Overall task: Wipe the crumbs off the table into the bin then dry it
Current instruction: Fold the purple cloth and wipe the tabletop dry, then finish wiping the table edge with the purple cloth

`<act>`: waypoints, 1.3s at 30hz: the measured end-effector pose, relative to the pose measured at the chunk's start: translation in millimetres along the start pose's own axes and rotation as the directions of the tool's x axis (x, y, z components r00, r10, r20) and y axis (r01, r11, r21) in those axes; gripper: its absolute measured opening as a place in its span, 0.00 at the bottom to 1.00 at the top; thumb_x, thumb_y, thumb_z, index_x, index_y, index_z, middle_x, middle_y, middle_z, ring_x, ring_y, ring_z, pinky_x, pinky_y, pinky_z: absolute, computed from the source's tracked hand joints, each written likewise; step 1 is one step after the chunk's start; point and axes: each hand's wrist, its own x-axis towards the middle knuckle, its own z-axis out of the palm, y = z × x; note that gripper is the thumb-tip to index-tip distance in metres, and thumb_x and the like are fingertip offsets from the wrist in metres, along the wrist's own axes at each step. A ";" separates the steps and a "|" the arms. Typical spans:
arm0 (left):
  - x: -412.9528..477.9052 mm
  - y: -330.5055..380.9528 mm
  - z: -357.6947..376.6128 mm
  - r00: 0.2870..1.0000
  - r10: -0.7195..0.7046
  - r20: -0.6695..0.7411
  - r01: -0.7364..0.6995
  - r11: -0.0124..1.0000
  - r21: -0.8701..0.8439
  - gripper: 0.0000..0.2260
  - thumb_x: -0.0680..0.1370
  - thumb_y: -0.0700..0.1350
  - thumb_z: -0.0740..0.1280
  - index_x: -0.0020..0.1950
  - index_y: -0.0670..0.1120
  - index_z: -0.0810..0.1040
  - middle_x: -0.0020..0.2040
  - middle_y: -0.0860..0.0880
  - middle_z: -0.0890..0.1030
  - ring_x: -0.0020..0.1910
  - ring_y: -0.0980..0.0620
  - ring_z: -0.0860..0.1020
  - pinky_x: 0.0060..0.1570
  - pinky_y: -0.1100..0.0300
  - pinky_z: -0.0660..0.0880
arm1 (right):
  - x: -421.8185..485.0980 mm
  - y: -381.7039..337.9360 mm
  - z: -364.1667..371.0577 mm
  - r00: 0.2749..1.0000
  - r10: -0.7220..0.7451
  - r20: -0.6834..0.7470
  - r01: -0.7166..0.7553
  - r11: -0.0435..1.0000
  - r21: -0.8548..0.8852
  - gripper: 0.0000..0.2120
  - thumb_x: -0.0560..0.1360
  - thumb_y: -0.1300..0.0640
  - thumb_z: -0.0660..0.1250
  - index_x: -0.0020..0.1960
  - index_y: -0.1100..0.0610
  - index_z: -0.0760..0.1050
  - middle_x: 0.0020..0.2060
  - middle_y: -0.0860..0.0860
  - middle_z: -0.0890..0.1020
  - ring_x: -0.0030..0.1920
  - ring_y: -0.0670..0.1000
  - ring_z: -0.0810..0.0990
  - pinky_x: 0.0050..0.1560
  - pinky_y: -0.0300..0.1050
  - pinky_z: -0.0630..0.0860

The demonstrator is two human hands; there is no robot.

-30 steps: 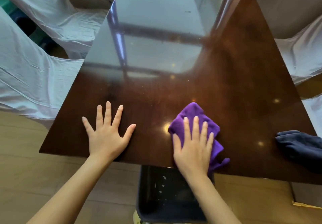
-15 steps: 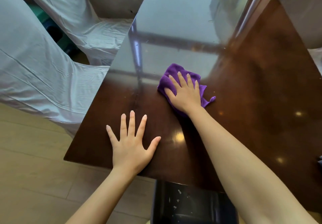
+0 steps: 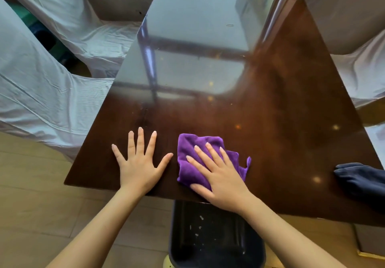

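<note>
Dark glossy worktop (image 3: 270, 121) fills the view, white-draped chairs (image 3: 41, 92) on the left and right sides, wood floor below. Purple cloth (image 3: 193, 161) sits bunched near the near edge, just right of centre. Right hand (image 3: 220, 176) lies flat on it, fingers spread, palm pressing down, heel of the hand reaching the near edge. Left hand (image 3: 139, 163) is flat and splayed on bare worktop just left of the cloth, holding nothing, thumb tip almost touching the cloth.

Bin (image 3: 214, 236) stands on the floor right under the near edge, below the right hand; pale flecks inside it look like crumbs, so some sweeping seems done. Wiping stage likely mid-way or late; drying apparently not begun. Dark blue cloth (image 3: 362, 182) rests at the right end of the near edge, untouched, probably for drying.

Hard to judge: window glare covers the far half, so leftover crumbs cannot be told from reflected light spots. Anything under the purple cloth is hidden. Bin bottom and dark blue cloth are cut off by the frame.
</note>
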 end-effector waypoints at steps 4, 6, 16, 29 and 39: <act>-8.0 6.8 -15.1 0.995 0.100 0.012 -0.096 0.976 -0.194 0.34 0.71 0.72 0.44 0.74 0.59 0.41 0.77 0.50 0.41 0.76 0.49 0.37 0.69 0.35 0.35 | -34.8 -2.9 -3.6 0.997 0.076 -0.008 -0.076 0.997 -0.010 0.33 0.73 0.29 0.44 0.72 0.38 0.36 0.75 0.43 0.37 0.74 0.47 0.31 0.74 0.55 0.31; -21.8 22.0 -22.1 0.934 0.356 -0.028 -0.348 0.888 -0.301 0.34 0.71 0.71 0.48 0.73 0.60 0.43 0.76 0.52 0.44 0.76 0.51 0.40 0.71 0.39 0.38 | -51.1 -2.2 -5.1 0.988 0.157 -0.010 -0.157 0.987 0.015 0.35 0.73 0.30 0.46 0.73 0.40 0.36 0.76 0.45 0.38 0.75 0.48 0.33 0.74 0.53 0.33; -61.7 73.1 -24.2 0.645 0.764 -0.001 -0.759 0.642 0.106 0.32 0.56 0.56 0.80 0.58 0.46 0.80 0.58 0.44 0.82 0.56 0.45 0.80 0.50 0.49 0.79 | -82.5 -9.1 -17.5 0.996 0.084 -0.039 -0.090 0.984 -0.155 0.32 0.65 0.49 0.76 0.66 0.53 0.71 0.65 0.54 0.76 0.66 0.54 0.74 0.62 0.46 0.73; -49.2 220.3 -73.4 0.737 0.670 0.086 -0.659 0.741 -0.129 0.13 0.70 0.43 0.63 0.54 0.47 0.74 0.51 0.47 0.79 0.48 0.43 0.78 0.41 0.50 0.77 | -136.4 110.6 -134.8 0.973 0.217 -0.085 -0.176 0.923 0.343 0.15 0.68 0.63 0.65 0.55 0.59 0.75 0.55 0.56 0.77 0.56 0.55 0.76 0.59 0.52 0.72; 45.4 418.7 -126.0 0.716 0.692 -0.091 -0.696 0.697 -0.174 0.11 0.74 0.43 0.64 0.56 0.47 0.74 0.53 0.44 0.81 0.50 0.40 0.78 0.41 0.53 0.70 | -153.5 278.1 -245.5 0.856 0.423 -0.296 -0.361 0.901 0.242 0.17 0.68 0.66 0.67 0.56 0.60 0.76 0.52 0.59 0.79 0.53 0.58 0.76 0.54 0.46 0.69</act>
